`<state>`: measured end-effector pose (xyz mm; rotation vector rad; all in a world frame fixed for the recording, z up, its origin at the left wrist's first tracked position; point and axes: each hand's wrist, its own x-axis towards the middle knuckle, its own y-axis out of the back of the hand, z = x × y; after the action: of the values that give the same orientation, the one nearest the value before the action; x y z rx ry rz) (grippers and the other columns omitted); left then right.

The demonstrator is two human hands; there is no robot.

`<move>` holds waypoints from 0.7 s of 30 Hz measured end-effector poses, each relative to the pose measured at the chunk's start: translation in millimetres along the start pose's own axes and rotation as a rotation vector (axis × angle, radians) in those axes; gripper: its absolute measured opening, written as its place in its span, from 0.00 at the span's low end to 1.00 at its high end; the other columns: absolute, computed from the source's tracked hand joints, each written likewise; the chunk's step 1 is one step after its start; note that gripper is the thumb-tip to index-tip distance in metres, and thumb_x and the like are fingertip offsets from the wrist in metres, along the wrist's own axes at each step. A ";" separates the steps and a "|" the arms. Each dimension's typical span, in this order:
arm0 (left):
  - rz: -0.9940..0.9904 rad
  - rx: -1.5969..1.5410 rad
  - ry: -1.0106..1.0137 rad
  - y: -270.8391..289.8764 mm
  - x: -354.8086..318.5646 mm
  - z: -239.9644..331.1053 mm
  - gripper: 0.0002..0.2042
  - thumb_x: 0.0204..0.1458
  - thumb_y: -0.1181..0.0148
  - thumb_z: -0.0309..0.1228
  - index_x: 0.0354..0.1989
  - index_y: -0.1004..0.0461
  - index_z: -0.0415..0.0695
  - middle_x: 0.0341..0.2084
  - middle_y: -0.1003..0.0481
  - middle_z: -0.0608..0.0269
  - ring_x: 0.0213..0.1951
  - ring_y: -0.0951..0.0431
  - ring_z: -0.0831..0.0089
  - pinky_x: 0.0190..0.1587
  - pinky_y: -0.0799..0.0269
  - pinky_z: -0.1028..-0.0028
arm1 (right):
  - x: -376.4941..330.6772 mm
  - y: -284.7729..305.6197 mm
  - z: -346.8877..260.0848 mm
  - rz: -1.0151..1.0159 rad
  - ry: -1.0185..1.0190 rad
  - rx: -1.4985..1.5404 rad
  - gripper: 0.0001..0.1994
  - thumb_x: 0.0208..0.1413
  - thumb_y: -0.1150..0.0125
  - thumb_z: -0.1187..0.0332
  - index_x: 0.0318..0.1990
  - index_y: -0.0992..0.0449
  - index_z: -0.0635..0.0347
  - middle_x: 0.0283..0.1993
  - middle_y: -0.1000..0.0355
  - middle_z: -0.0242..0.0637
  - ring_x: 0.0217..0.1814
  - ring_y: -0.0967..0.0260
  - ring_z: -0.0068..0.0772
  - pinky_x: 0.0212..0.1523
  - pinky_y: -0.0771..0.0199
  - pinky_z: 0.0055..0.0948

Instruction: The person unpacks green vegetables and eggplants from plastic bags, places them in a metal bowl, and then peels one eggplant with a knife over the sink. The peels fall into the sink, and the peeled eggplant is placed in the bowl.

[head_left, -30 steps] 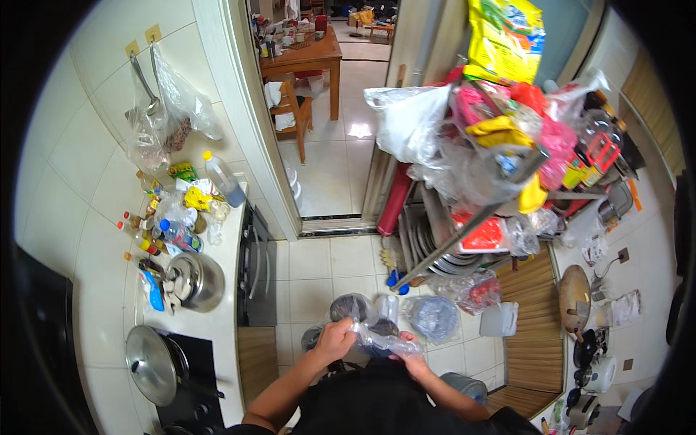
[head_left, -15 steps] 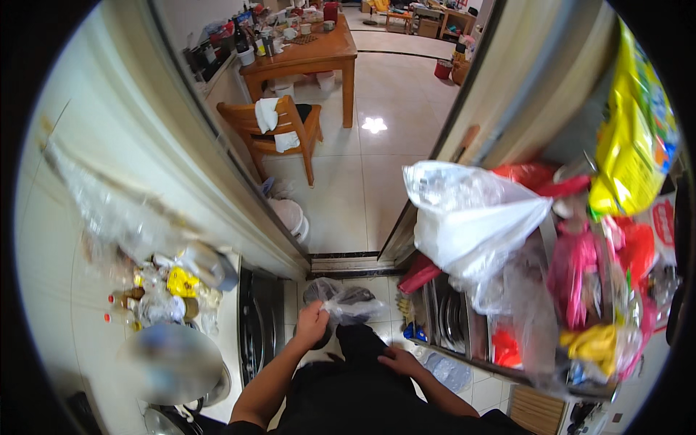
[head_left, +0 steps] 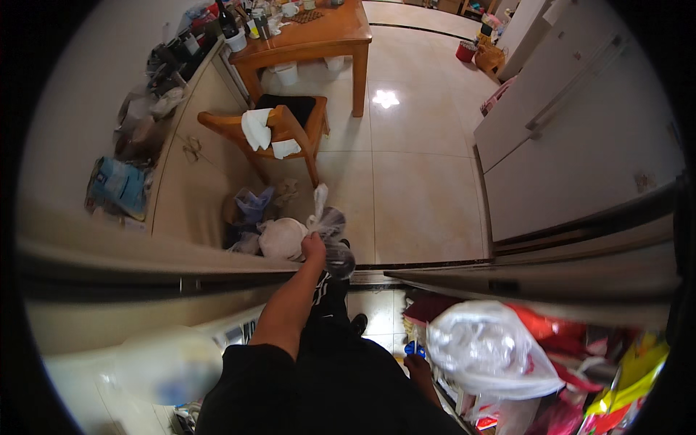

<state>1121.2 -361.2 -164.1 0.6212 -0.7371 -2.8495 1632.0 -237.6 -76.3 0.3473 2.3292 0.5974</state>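
Note:
A clear plastic bag (head_left: 335, 246) with dark rounded contents hangs from my left hand (head_left: 313, 248), whose fingers are closed around its gathered neck. What fills the bag I cannot make out. Just left of that hand is a white round bin (head_left: 281, 239), near the doorway. My right hand (head_left: 417, 367) hangs low at my right side, close to a white plastic bag (head_left: 478, 346) piled on the shelf; its fingers are too dark and small to read.
Ahead past the door track (head_left: 428, 274) lies a tiled floor. A wooden chair (head_left: 304, 156) with white cloths stands before a wooden table (head_left: 312, 47). Crumpled bags (head_left: 254, 204) lie beside a low cabinet (head_left: 192, 145) on the left; a white fridge (head_left: 573, 145) stands right.
I have moved forward to the doorway. My left hand, with the clear bag, has reached out ahead beside the white bin. My right hand has dropped away from my front to my side.

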 end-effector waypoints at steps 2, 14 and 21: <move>0.098 0.092 0.088 -19.5 57.5 9.8 0.20 0.60 0.49 0.40 0.37 0.23 0.30 0.37 0.21 0.39 0.42 0.21 0.43 0.45 0.29 0.52 | 2.8 4.5 5.3 0.011 -0.188 0.072 0.20 0.62 0.38 0.58 0.52 0.22 0.66 0.50 0.22 0.47 0.54 0.24 0.39 0.56 0.26 0.36; 0.325 0.028 0.351 84.7 381.7 -123.4 0.22 0.66 0.53 0.44 0.57 0.25 0.39 0.51 0.23 0.47 0.51 0.23 0.47 0.51 0.28 0.52 | 97.7 -2.8 -135.3 0.034 -0.778 0.325 0.20 0.63 0.39 0.58 0.52 0.23 0.66 0.49 0.21 0.46 0.54 0.24 0.38 0.55 0.25 0.36; 0.249 0.483 0.444 175.5 411.9 -163.9 0.15 0.64 0.50 0.40 0.45 0.25 0.40 0.37 0.24 0.52 0.35 0.27 0.58 0.35 0.32 0.61 | 162.3 -7.5 -182.6 0.017 -0.829 0.259 0.19 0.63 0.39 0.58 0.52 0.23 0.66 0.49 0.21 0.45 0.53 0.23 0.38 0.54 0.25 0.36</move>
<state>821.5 -678.8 -355.6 1.0863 -1.3085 -2.1925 1388.7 -237.4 -52.9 0.6001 1.5920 0.1029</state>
